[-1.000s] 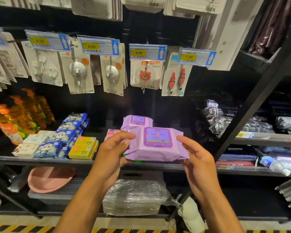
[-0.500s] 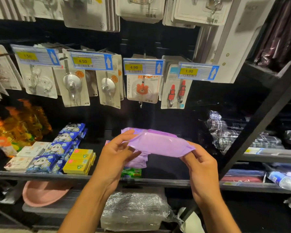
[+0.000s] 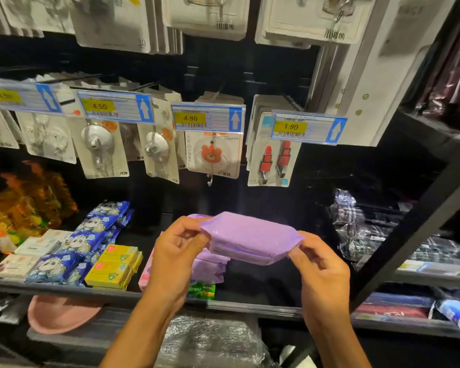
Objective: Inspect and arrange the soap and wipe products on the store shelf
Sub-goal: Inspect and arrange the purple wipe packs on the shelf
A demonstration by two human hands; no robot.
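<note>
Purple soft-plastic wipe pack [image 3: 250,236] held above the black metal shelf [image 3: 250,306], its long axis running left to right: our left hand [image 3: 174,251] pinches one sealed end, our right hand [image 3: 322,272] the other; a second purple wipe pack [image 3: 210,268] lies below, nearer our left.

The wipe pack [image 3: 250,237] is lilac, the soap boxes [image 3: 112,269] yellow (packets [image 3: 83,243] beside them: blue, cartoon-printed).
</note>
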